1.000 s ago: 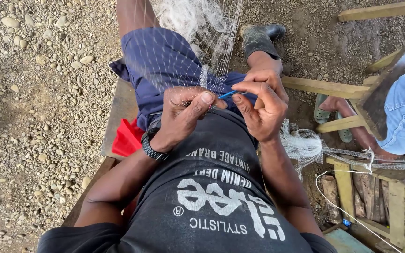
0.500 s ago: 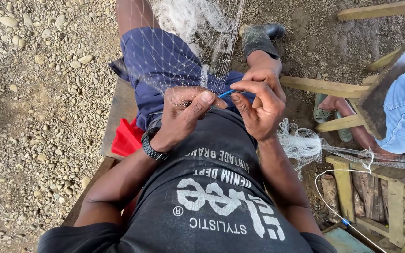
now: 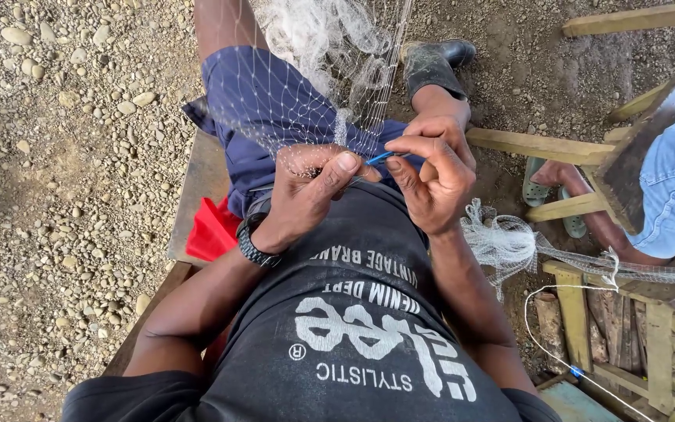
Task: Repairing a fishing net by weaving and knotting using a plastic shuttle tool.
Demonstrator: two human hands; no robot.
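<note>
A pale fishing net (image 3: 314, 86) drapes over my lap and blue shorts (image 3: 263, 109). My left hand (image 3: 306, 191), with a black watch on the wrist, pinches a fold of the net mesh between thumb and fingers. My right hand (image 3: 435, 176) holds a thin blue netting needle (image 3: 380, 157) by its end, its tip pointing at the left thumb. The two hands nearly touch above my black shirt.
I sit on a wooden bench (image 3: 197, 195) with a red cloth (image 3: 212, 230) beside my hip. Gravel ground (image 3: 56, 156) lies to the left. Another person's legs in sandals (image 3: 572, 195) sit at the right among wooden frames (image 3: 626, 312) and bunched net (image 3: 501, 242).
Both hands stay almost in place; the right hand's fingers have shifted slightly with the blue needle toward the left thumb.
</note>
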